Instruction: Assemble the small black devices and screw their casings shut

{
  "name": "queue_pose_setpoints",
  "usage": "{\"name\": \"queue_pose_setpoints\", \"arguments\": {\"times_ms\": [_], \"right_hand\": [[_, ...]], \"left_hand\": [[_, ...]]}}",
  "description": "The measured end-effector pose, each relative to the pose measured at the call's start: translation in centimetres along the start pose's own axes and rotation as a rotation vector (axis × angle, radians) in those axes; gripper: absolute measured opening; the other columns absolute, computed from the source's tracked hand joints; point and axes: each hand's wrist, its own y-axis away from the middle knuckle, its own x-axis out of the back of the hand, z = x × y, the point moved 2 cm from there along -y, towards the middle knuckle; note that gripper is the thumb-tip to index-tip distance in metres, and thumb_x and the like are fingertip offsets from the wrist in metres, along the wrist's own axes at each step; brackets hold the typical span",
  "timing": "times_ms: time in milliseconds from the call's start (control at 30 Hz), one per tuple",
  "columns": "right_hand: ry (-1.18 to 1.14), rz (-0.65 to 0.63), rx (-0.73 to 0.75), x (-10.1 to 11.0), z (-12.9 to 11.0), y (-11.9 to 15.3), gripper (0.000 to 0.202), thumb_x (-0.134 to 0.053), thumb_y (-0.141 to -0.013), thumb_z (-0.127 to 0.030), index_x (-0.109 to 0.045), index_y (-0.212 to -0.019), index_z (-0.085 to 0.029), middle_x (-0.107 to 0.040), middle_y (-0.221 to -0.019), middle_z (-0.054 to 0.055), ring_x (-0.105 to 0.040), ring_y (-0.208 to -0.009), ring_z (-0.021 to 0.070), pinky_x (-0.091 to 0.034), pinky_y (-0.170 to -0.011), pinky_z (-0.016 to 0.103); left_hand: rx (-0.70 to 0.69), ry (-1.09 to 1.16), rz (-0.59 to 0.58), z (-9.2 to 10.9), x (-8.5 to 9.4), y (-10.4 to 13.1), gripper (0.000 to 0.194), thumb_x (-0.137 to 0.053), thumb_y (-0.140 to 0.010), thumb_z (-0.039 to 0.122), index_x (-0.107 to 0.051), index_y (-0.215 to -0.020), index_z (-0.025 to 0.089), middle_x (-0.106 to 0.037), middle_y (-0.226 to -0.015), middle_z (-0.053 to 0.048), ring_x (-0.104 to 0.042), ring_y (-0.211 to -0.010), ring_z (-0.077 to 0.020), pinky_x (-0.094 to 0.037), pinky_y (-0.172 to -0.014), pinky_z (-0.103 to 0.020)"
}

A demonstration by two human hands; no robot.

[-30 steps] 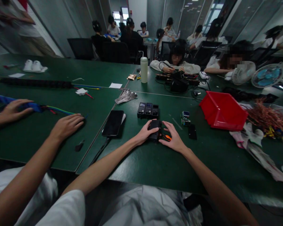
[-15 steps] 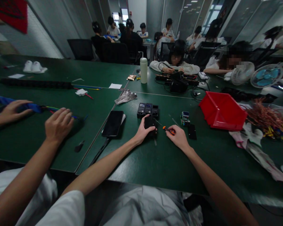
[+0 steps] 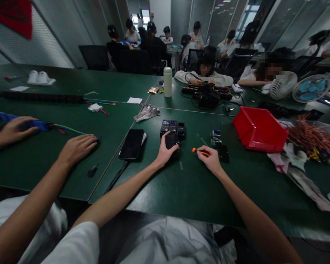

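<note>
My left hand (image 3: 165,151) is closed round a small black box (image 3: 171,141), thumb on the near side. In my right hand (image 3: 209,158) is a screwdriver (image 3: 202,151) with an orange and black handle. Its thin shaft points left at the box, with a gap between them. Just behind the box stand several black modules (image 3: 172,127) side by side. Right of the screwdriver lie a small green circuit board assembly (image 3: 216,138) and a flat black plate (image 3: 224,154).
A black phone (image 3: 131,144) lies left of my hands, a grey glove (image 3: 146,113) behind it. Beyond stands a pale green bottle (image 3: 167,82). To the right are a red bin (image 3: 260,130) and copper wire (image 3: 309,134). A co-worker's hands (image 3: 77,149) handle a blue-sleeved cable at left.
The black box in my left hand has shifted slightly left. My right hand has drawn the screwdriver rightward, away from it. The co-worker's nearer hand has moved right and down along the cable.
</note>
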Motion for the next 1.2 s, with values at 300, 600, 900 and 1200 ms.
{"name": "queue_pose_setpoints", "arguments": {"times_ms": [300,600,900,1200], "right_hand": [[0.005,-0.004,-0.03,0.0,0.3,0.0,0.015,-0.063,-0.076,-0.03,-0.066,-0.077,-0.016,-0.063,-0.074,0.003,-0.057,-0.067,0.0159,-0.045,-0.063,0.028],[0.015,-0.046,-0.023,-0.1,-0.5,-0.1,0.014,-0.062,-0.075,-0.029,-0.066,-0.076,-0.016,-0.064,-0.075,0.003,-0.058,-0.069,0.0163,-0.046,-0.065,0.028],[0.062,-0.05,-0.006,-0.1,-0.6,0.0,0.015,-0.061,-0.076,-0.03,-0.066,-0.077,-0.016,-0.064,-0.076,0.003,-0.058,-0.069,0.0167,-0.047,-0.066,0.03],[0.074,-0.052,0.025,0.3,-1.2,-0.1,0.014,-0.061,-0.076,-0.029,-0.067,-0.079,-0.017,-0.064,-0.079,0.003,-0.06,-0.073,0.0172,-0.049,-0.07,0.031]], "left_hand": [[-0.017,-0.047,0.009,-0.2,-0.1,0.0,0.066,-0.059,-0.075,0.018,-0.028,-0.133,0.027,-0.056,-0.094,-0.003,-0.062,-0.07,-0.0143,-0.056,-0.067,-0.035],[-0.07,-0.104,0.042,-0.1,0.2,-0.1,0.066,-0.059,-0.074,0.017,-0.032,-0.133,0.026,-0.056,-0.096,-0.003,-0.06,-0.069,-0.0128,-0.054,-0.068,-0.032],[-0.05,-0.09,0.039,0.0,0.1,0.0,0.067,-0.059,-0.072,0.016,-0.031,-0.133,0.026,-0.056,-0.093,-0.002,-0.059,-0.069,-0.0122,-0.053,-0.069,-0.031],[-0.135,-0.245,0.061,0.5,0.3,0.0,0.066,-0.061,-0.071,0.017,-0.035,-0.131,0.026,-0.053,-0.108,-0.004,-0.057,-0.09,-0.0168,-0.047,-0.086,-0.037]]}}
